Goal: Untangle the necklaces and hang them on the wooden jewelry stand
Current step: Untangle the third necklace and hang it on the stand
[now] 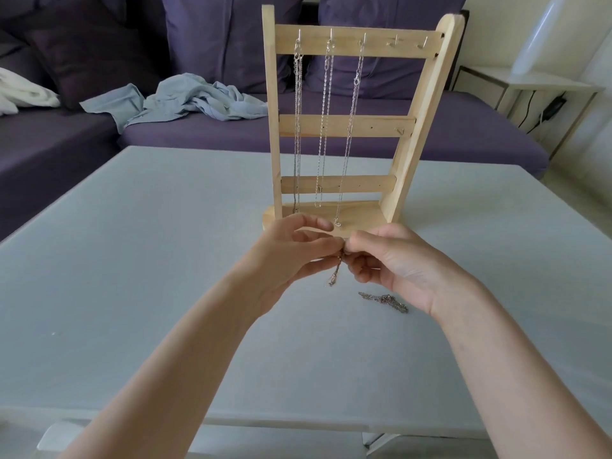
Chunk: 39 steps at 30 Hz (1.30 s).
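The wooden jewelry stand (347, 125) stands upright on the table in the middle of the view. Three silver chains hang from its top-bar hooks: a left chain (297, 127), a middle chain (324, 127) and a right chain (351, 127). Two hooks at the right of the top bar are bare. Just in front of the stand's base, my left hand (291, 256) and my right hand (394, 263) pinch a thin dark necklace (336, 273) between their fingertips; a short length dangles below. Another tangled chain (385, 300) lies on the table under my right hand.
The light grey table (165, 260) fills the foreground. Behind it is a purple sofa (205, 130) with a crumpled light blue garment (185, 101) and a white cloth (23, 94). A white side table (530, 84) with cables stands at the back right.
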### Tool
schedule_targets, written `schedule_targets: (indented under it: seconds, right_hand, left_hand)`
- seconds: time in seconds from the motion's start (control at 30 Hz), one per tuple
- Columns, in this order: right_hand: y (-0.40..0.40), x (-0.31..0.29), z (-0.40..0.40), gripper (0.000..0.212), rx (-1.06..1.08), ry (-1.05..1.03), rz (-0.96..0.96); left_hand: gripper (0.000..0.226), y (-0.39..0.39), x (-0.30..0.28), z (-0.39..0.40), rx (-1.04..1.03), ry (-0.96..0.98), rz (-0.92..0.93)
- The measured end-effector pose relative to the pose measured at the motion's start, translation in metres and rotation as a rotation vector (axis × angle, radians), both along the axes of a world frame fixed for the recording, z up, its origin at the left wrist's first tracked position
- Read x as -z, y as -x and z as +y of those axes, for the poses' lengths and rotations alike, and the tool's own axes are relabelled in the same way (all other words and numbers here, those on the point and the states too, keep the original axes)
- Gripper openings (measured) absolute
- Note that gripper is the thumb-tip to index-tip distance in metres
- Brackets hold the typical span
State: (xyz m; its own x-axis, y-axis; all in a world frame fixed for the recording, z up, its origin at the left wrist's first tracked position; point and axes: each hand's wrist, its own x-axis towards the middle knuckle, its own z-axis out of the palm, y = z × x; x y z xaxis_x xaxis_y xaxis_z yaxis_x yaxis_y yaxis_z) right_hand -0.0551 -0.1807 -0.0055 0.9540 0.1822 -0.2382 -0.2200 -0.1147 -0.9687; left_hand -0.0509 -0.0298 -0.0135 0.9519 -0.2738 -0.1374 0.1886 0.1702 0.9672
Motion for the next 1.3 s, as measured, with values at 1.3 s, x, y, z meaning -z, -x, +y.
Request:
schedule_targets:
  seconds: [1.3]
  right_hand:
    - [-0.0050,0.0044,0.0010,0.017,0.042,0.291,-0.326]
  left_hand:
    - [0.013,0.0013,0.0022,-0.0024,-0.004,-0.226,-0.035]
